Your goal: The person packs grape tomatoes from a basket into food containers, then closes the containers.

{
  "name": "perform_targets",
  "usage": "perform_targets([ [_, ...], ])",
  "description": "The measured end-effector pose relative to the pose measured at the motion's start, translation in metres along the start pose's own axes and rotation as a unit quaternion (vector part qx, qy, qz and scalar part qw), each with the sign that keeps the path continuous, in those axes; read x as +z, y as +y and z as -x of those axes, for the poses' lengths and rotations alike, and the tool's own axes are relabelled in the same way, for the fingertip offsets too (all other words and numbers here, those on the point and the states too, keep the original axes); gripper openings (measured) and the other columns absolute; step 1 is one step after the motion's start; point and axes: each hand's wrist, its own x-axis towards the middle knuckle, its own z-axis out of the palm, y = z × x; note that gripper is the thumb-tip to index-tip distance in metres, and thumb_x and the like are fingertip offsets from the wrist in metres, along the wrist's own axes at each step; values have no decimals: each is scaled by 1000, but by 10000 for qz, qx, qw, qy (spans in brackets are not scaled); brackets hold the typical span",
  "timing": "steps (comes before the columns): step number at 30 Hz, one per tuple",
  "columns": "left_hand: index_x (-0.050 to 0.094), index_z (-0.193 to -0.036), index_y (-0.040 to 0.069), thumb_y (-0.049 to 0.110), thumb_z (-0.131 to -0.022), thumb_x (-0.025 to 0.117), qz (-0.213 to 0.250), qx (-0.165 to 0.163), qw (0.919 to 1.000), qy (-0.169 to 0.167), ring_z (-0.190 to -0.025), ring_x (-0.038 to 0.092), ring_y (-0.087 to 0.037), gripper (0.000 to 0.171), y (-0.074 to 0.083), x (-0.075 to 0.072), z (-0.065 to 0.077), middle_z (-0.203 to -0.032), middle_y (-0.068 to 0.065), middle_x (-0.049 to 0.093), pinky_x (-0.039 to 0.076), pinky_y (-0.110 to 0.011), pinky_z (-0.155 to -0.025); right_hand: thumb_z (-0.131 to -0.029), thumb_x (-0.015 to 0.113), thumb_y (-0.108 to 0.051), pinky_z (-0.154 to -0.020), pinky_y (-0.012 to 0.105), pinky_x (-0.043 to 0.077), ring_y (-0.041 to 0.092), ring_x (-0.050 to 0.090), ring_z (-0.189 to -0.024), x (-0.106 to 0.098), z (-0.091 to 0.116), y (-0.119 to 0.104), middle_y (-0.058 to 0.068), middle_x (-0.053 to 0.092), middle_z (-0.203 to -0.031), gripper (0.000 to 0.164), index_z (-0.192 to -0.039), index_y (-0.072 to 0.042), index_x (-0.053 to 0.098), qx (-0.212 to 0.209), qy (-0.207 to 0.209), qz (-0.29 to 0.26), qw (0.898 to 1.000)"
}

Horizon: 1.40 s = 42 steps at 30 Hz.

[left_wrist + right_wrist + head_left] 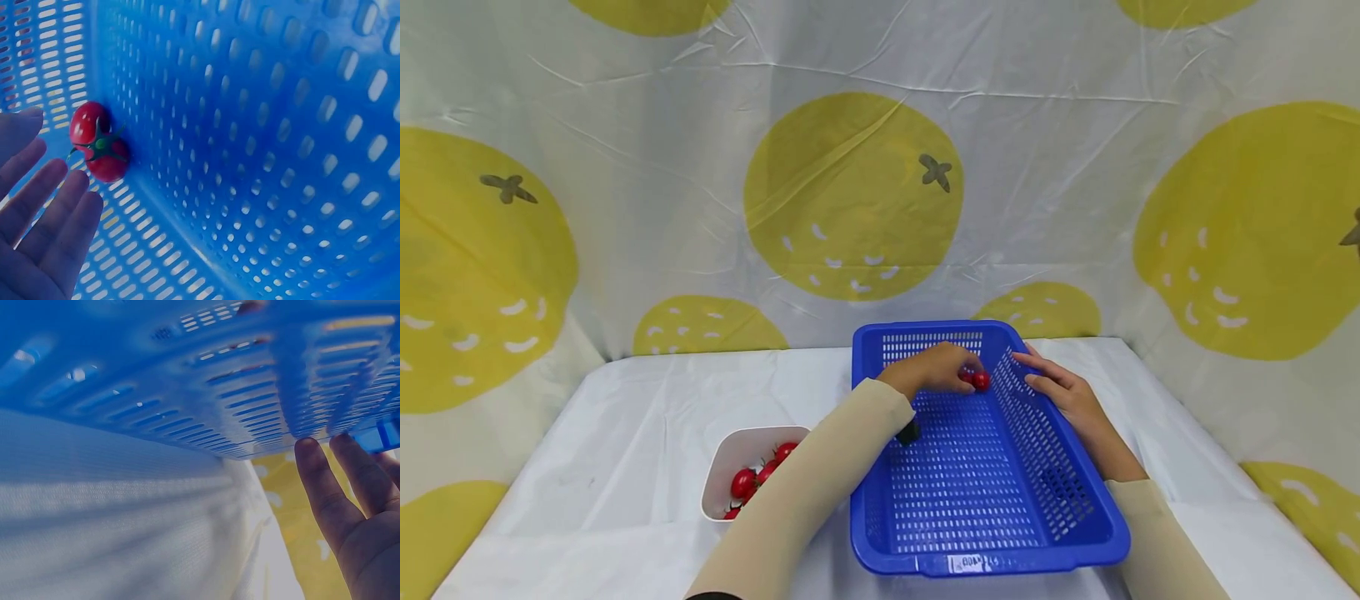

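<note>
My left hand (942, 367) reaches into the far end of a blue plastic basket (992, 560). Two red cherry tomatoes (100, 144) lie together in the basket's corner, one with its green calyx showing. In the left wrist view, the fingers (59, 206) are extended beside them, with a gap between fingertips and fruit. At the basket's right side, my right hand (1067, 392) rests against the rim, its fingers fairly straight. The right wrist view has two fingertips (307, 450) right at the slotted wall from outside.
A white square bowl (718, 467) with several red tomatoes (745, 482) stands left of the basket, partly covered by my left sleeve (820, 492). White cloth (610, 467) covers the table. A curtain (1037, 183) with yellow fruit prints hangs behind and at both sides.
</note>
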Motion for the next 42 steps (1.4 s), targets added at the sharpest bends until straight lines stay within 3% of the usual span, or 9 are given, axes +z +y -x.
perform_targets([
  [7, 66, -123, 11, 21, -90, 69, -517, -68, 9986, -99, -94, 57, -12, 35, 3, 2, -1, -112, -3, 67, 45, -20, -89, -100, 53, -22, -91, 13, 44, 34, 15, -145, -1, 0, 0, 7, 16, -160, 48, -143, -3, 44, -69, -63, -88, 9999],
  [16, 66, -123, 12, 22, -90, 69, -688, -85, 9975, -148, -93, 58, -11, 35, 3, 5, 0, -110, 0, 67, 45, -19, -88, -100, 53, -22, -93, 13, 43, 33, 15, -145, -1, 0, 3, 7, 16, -160, 47, -143, -4, 45, -117, -94, -151, 9998],
  [21, 67, -122, 11, 24, -90, 69, -853, -354, 9957, -114, -96, 58, -12, 35, 3, 3, 3, -110, -1, 67, 46, -22, -89, -100, 54, -22, -91, 16, 45, 34, 18, -144, -1, 0, 2, 5, 18, -159, 47, -143, -5, 45, -25, -34, -201, 9998],
  [28, 68, -121, 12, 23, -89, 70, -795, -713, 9942, -85, -89, 56, -12, 34, 3, 2, 5, -105, 0, 67, 47, -23, -85, -100, 54, -22, -90, 18, 47, 35, 20, -143, 0, -1, 2, 5, 19, -159, 48, -143, -4, 45, 15, -4, -254, 9997],
  [34, 71, -116, 11, 20, -88, 70, -862, -642, 9942, -25, -86, 56, -12, 29, 2, 0, 6, -96, 2, 68, 47, -22, -80, -99, 54, -20, -91, 15, 45, 34, 18, -144, 1, -2, 2, 7, 19, -159, 47, -142, -4, 46, -40, 6, -289, 9996],
  [42, 72, -113, 11, 19, -90, 68, -886, -645, 9940, -18, -92, 58, -13, 25, 3, -2, 6, -100, 0, 69, 47, -23, -85, -99, 54, -18, -93, 11, 41, 33, 16, -145, 1, -3, 2, 9, 18, -159, 46, -141, -2, 46, -137, 30, -185, 9997],
])
